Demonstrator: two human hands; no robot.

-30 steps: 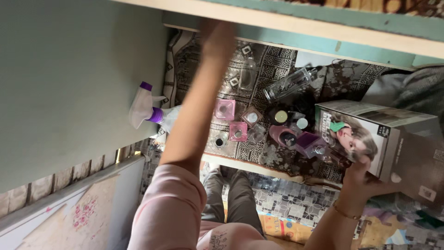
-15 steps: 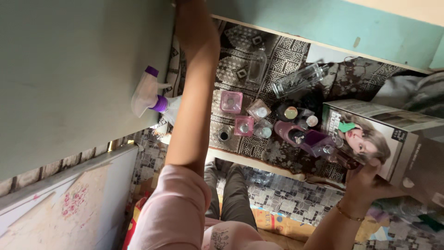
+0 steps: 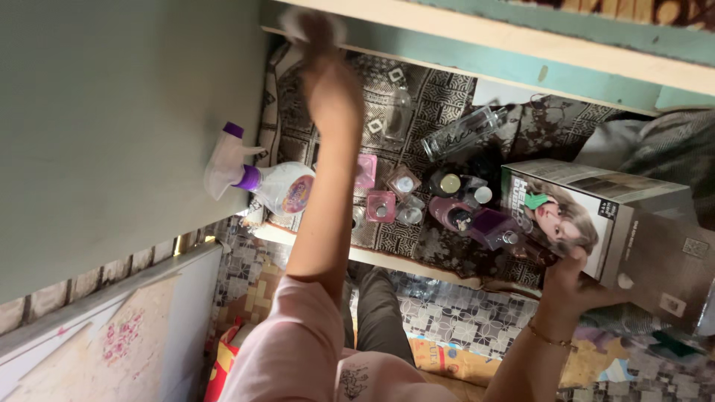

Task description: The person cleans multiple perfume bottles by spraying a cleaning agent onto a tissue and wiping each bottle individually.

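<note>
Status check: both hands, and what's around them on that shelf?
Left hand blurred at shelf's back edge, grip unclear. Right hand holds grey box. Small bottles, spray bottle crowd the shelf.

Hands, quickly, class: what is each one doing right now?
Left hand: blurred at the shelf's back, grip cannot be told.
Right hand: holding the grey cardboard box.

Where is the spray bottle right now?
In the head view the spray bottle stands at the left end of the patterned shelf cloth, against the green wall, just left of the left forearm.
</note>
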